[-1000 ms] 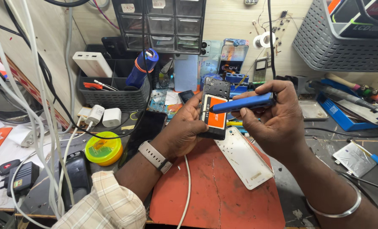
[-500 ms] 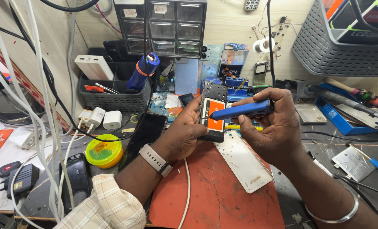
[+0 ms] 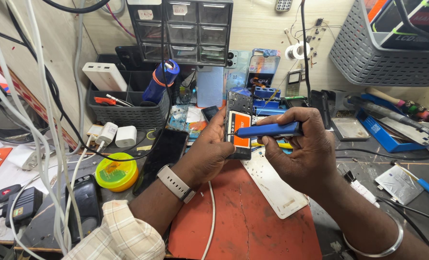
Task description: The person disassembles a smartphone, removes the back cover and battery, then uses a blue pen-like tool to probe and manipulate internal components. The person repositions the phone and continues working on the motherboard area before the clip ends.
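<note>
From my remote view, the red mat (image 3: 253,216) lies nearest, a matte rubber sheet with a fine crack line, and a thin white cable (image 3: 210,212) crosses it. At 3 o'clock of the mat rests a flat white back cover (image 3: 272,185), rigid plastic and speckled with small dark marks.

Above the mat, the left hand (image 3: 209,154) holds the opened phone (image 3: 238,127) upright, its grip wrapped around the left edge and rear. The phone shows a dark frame and an orange-and-white battery face. The right hand (image 3: 303,149) has its grip pinched on the blue screwdriver (image 3: 270,130), a smooth cylindrical barrel lying almost level, with its tip at the phone's face.

Risk, as I judge it: the tip may skid off a small fastener and score the battery wrap, because the barrel lies at a shallow angle. A loosened screw may drop and vanish among the clutter, since the phone is held clear of the mat. The one-sided hold may also let the frame twist.

At 9 o'clock of the phone, a glossy black handset (image 3: 161,154) lies face up on the bench (image 3: 368,159). Further at 9 o'clock sits a round yellow-green tin (image 3: 116,173). Beyond, at 11 o'clock, a dark mesh basket (image 3: 128,115) holds a blue torch (image 3: 159,82). Farthest back stands a clear-fronted drawer cabinet (image 3: 185,29).
</note>
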